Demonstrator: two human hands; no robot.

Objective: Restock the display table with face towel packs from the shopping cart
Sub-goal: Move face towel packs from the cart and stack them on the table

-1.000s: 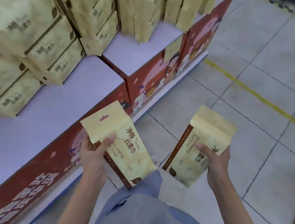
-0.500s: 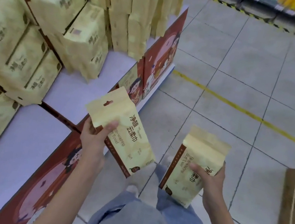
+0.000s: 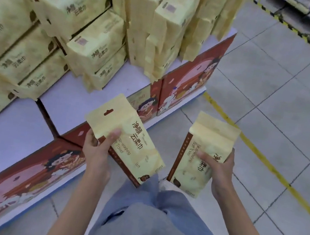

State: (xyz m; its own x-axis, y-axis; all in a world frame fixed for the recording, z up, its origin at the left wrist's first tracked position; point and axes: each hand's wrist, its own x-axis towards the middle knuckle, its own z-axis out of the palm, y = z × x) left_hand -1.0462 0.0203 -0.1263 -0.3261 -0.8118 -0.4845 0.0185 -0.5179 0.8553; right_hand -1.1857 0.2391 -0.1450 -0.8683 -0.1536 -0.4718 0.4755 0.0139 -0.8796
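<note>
Head view | left hand [image 3: 96,149] fingers clamped on tilted towel pack [image 3: 127,141], frame centre | right hand [image 3: 221,166] fingers clamped on second pack [image 3: 200,153], right of centre | display table [image 3: 68,101] at left

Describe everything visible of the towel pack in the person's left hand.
The left pack is a pale yellow pouch, seemingly soft plastic, with a flat sealed top flap pierced by a hang hole, a brown side strip, brown Chinese and English print and a small brown emblem near its bottom corner. It is tilted, flap toward the upper left, by the front edge of the display table. Only the left hand grips it, thumb on the front.
</note>
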